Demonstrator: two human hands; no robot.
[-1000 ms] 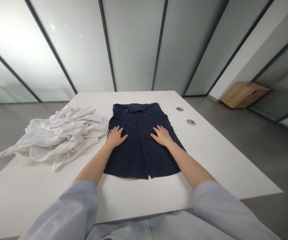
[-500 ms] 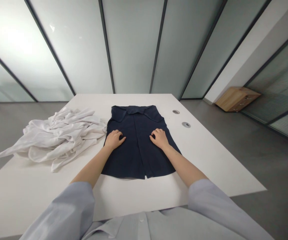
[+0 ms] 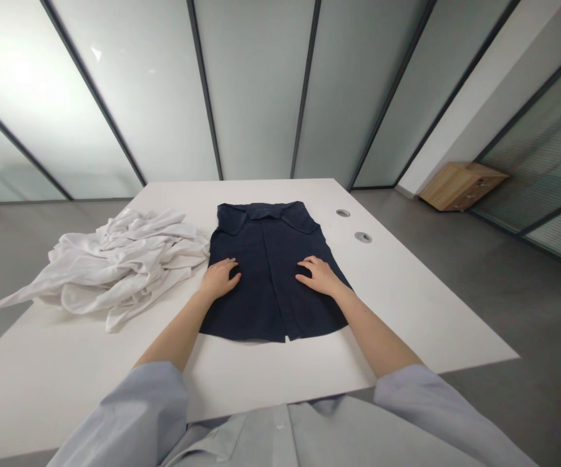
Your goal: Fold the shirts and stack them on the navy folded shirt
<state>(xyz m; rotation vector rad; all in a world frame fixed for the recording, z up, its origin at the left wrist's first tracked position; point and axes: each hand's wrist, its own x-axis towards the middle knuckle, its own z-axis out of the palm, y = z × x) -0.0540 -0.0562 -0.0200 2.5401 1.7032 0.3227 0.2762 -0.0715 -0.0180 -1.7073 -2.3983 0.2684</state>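
Note:
A dark navy skirt (image 3: 268, 279) lies spread flat before me, its waist end away from me and a small slit at the near hem. Two pocket-like flaps show near the waist. My left hand (image 3: 220, 277) rests on the skirt's left side, palm down with the fingers stretched out. On the opposite side my right hand (image 3: 320, 275) lies on the cloth in the same way, its thumb and fingers apart. Neither hand grips the fabric.
To the left, a crumpled heap of white cloth (image 3: 129, 259) overhangs the edge of the white table (image 3: 416, 318). Two round cable grommets (image 3: 363, 237) are set in the tabletop at the right. A wooden cabinet (image 3: 460, 187) stands on the floor beyond, near frosted glass panels (image 3: 255, 84).
Both hands have slid slightly outward and toward me over the skirt, and their fingers lie flatter. The skirt keeps its shape and place on the table.

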